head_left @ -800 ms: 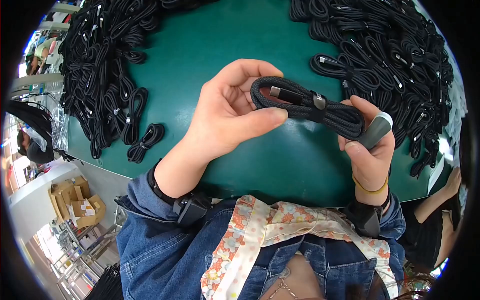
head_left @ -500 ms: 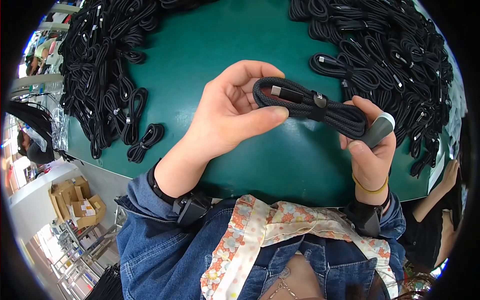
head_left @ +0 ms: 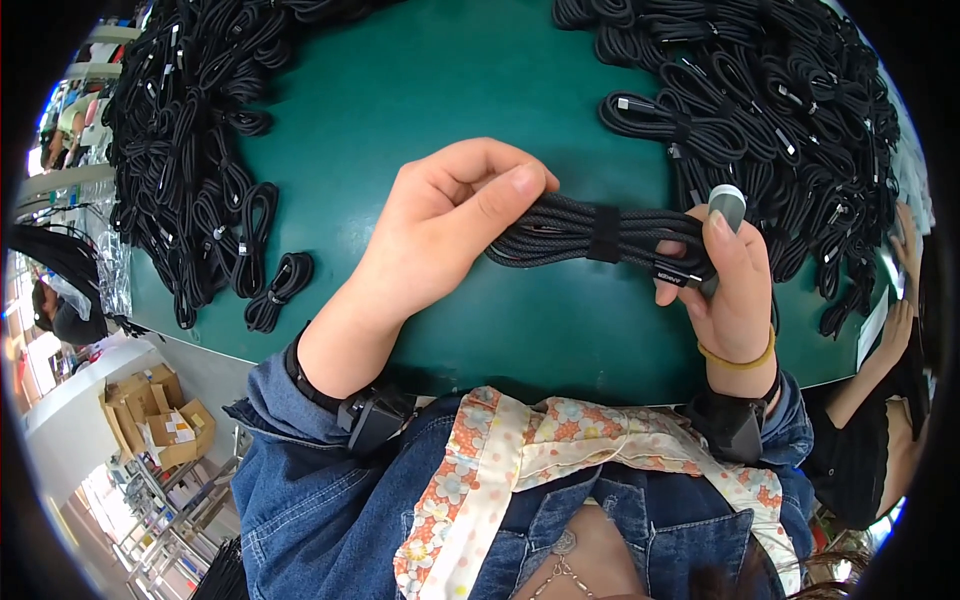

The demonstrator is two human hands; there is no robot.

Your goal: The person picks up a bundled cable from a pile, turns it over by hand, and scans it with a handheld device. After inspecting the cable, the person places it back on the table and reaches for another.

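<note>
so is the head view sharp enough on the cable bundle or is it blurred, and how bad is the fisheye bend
Head view: the coiled cable bundle between the left hand and right hand is sharp, its braid and strap readable; lighting is even, with only soft shadow under the hands on the green table; the table edge bows strongly and the corners go black at the rim.

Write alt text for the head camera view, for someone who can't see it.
Seen from above, a person's left hand and right hand hold a coiled black cable bundle, bound by a strap, over a green table. Piles of similar black cable bundles lie along the table's left and right sides.
</note>
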